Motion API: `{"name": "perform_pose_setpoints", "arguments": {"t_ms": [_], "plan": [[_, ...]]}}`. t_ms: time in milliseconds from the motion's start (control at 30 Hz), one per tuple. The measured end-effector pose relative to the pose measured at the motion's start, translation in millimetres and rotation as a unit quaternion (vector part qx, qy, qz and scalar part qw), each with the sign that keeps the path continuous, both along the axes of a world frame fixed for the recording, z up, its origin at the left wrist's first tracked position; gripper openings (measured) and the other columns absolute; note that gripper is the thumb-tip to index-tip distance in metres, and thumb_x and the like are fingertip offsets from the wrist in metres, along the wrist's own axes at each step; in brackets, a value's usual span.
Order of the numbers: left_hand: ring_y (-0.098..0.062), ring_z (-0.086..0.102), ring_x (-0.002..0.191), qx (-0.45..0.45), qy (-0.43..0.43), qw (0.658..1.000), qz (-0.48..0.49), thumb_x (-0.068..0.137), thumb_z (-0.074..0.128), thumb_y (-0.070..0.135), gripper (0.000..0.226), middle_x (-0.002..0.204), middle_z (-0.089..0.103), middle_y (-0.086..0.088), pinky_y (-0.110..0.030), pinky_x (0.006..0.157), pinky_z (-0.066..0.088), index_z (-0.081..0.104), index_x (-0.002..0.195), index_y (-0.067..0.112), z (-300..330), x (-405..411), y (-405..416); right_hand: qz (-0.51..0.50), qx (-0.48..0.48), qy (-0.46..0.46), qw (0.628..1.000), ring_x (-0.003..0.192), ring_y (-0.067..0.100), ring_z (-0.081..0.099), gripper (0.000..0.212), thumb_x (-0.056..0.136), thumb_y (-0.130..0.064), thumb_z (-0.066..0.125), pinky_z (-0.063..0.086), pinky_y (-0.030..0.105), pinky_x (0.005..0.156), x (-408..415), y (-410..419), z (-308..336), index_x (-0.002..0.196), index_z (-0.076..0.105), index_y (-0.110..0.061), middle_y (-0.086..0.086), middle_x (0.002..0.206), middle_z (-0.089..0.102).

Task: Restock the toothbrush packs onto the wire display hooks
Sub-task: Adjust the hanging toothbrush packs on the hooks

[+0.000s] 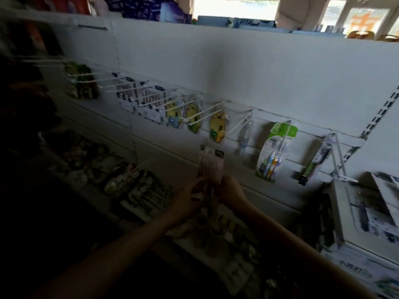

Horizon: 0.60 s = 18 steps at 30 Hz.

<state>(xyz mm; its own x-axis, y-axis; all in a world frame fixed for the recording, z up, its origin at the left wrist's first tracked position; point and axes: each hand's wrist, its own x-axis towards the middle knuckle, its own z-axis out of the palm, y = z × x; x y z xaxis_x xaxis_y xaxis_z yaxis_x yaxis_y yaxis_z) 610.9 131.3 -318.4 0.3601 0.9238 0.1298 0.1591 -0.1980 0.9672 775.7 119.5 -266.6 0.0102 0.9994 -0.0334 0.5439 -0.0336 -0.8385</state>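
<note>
Both my hands hold one clear toothbrush pack point(210, 162) upright in front of the white display wall. My left hand point(190, 198) grips its lower left side and my right hand point(230, 192) its lower right. The pack's top sits just below the row of white wire hooks point(239, 124). On those hooks hang white-carded packs point(149, 102), yellow cartoon packs point(218, 126), a green multi-brush pack point(273, 152) and a dark single brush point(314, 162). The scene is dim and blurred.
A lower shelf point(121, 178) below the hooks holds several loose packs and small goods. White cartons point(371, 214) stand at the right. Dark packs point(82, 83) hang at the far left. Bagged goods line the top of the wall.
</note>
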Motion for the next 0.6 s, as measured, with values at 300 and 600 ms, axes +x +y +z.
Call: {"name": "perform_pose_setpoints", "arguments": {"t_ms": [300, 600], "plan": [[-0.016, 0.061, 0.115, -0.009, 0.021, 0.997, 0.075, 0.091, 0.068, 0.006, 0.044, 0.116, 0.061, 0.013, -0.018, 0.087, 0.054, 0.053, 0.126, 0.026, -22.5, -134.0, 54.1, 0.070, 0.011, -0.033, 0.997, 0.077, 0.004, 0.064, 0.019, 0.100, -0.017, 0.055, 0.046, 0.015, 0.064, -89.7, 55.1, 9.6, 0.091, 0.071, -0.014, -0.007, 0.087, 0.068], [-0.026, 0.063, 0.104, -0.018, -0.008, 0.994, 0.106, 0.082, 0.076, 0.018, 0.049, 0.113, 0.065, -0.007, -0.018, 0.070, 0.050, 0.056, 0.123, 0.002, 1.7, -312.7, 167.6, 0.007, 0.031, 0.014, 0.999, 0.084, 0.031, 0.072, 0.018, 0.094, -0.011, 0.065, 0.058, 0.054, 0.084, -245.4, 133.4, 19.1, 0.079, 0.075, -0.014, 0.014, 0.089, 0.076]]}}
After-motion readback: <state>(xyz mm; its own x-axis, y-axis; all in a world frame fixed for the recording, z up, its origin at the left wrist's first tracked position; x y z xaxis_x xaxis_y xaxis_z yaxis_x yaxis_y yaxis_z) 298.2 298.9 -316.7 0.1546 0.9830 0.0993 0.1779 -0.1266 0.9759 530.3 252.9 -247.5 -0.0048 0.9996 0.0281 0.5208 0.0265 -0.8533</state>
